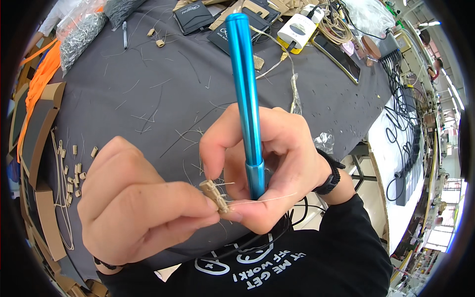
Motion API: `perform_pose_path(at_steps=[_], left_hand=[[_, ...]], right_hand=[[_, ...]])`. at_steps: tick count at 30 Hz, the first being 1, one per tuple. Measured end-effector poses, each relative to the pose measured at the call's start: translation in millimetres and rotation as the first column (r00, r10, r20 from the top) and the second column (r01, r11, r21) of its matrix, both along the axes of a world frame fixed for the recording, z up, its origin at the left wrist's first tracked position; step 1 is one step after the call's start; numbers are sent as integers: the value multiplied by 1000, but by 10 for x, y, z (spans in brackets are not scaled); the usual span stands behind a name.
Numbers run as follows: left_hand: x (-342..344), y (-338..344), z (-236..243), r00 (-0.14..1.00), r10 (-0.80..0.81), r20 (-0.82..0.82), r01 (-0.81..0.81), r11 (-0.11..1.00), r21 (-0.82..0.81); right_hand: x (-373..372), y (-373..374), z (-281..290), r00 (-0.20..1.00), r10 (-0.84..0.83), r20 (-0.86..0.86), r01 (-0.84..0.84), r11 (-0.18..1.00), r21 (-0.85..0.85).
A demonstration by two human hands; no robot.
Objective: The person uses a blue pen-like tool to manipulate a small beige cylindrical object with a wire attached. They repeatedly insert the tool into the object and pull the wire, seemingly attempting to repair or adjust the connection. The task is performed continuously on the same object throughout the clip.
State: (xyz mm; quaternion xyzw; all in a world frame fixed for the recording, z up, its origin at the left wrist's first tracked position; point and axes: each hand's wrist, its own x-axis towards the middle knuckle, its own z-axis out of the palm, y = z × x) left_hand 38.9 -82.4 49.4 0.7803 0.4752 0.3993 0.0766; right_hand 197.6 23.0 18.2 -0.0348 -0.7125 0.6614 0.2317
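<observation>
Between the fingertips of my left hand (133,208) is a small tan cylindrical piece (210,189), wrapped with thin pale thread at its lower end. Loose thread ends stick out from the piece to the right. My right hand (284,158) is closed around a shiny blue metallic pen-shaped tool (243,84), which stands nearly upright. The right thumb and index finger also meet the tan piece from its right side. The tool's lower end is hidden or merges with the hand, so its tip cannot be made out.
At the left lie several similar tan pieces (76,171) beside a beige cord (58,198) and cardboard boxes (45,123). Dark wallets (194,18), a white device (298,30) and a phone (336,57) occupy the far side. Thread scraps litter the dark cloth (163,89). Cables (396,74) hang at right.
</observation>
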Motion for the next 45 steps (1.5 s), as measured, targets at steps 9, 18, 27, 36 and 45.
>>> perform_pose_path(at_steps=[9,18,27,36,45], left_hand=[[18,-49,-49,984,-32,174,62,983,-174],[171,-72,-157,681,191,707,110,928,-356],[88,-37,-165,310,299,902,566,705,-428],[102,-72,-144,225,267,937,576,739,-349],[181,-58,-102,338,419,843,311,795,-520]], right_hand=[[-28,-14,6,998,-37,-45,42,991,125],[-8,-42,18,989,-115,-88,123,989,86],[-11,-44,32,993,-73,-98,80,994,74],[-45,-104,-5,984,-71,-166,68,997,-27],[119,-40,60,802,-145,-579,140,989,-55]])
